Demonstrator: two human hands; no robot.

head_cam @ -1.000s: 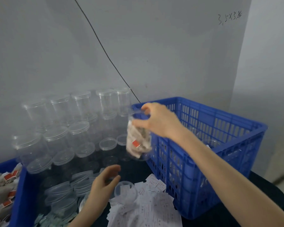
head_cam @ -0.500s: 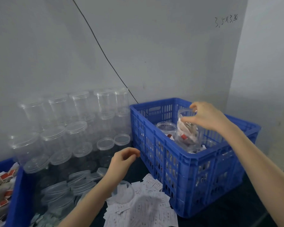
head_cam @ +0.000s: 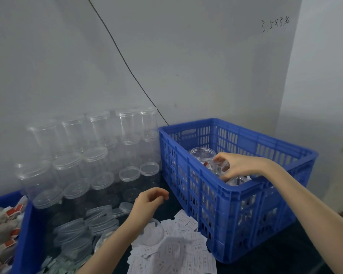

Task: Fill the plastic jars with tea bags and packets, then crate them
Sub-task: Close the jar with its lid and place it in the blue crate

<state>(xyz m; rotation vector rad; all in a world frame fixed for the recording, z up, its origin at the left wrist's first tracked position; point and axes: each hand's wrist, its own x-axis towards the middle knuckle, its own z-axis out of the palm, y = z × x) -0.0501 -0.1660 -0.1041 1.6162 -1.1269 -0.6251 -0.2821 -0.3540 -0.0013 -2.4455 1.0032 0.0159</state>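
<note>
head: right hand (head_cam: 239, 167) inside the crate (head_cam: 236, 194), fingers curled round the rim of a filled jar (head_cam: 219, 168), low beside another jar (head_cam: 202, 156). left hand (head_cam: 150, 202) just outside the crate, loosely curled, holding nothing. risk: let go early & the jar tips, no lid seen, bags spill.

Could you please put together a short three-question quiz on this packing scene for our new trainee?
1. True or false: the right hand grips a filled jar inside the blue crate.
2. What is the left hand holding: A) a lid, B) a packet, C) nothing?
3. What lies on the table just below the left hand, beside the crate?

Key:
1. True.
2. C: its fingers hang loosely curled above the table.
3. A pile of white paper packets.
</note>
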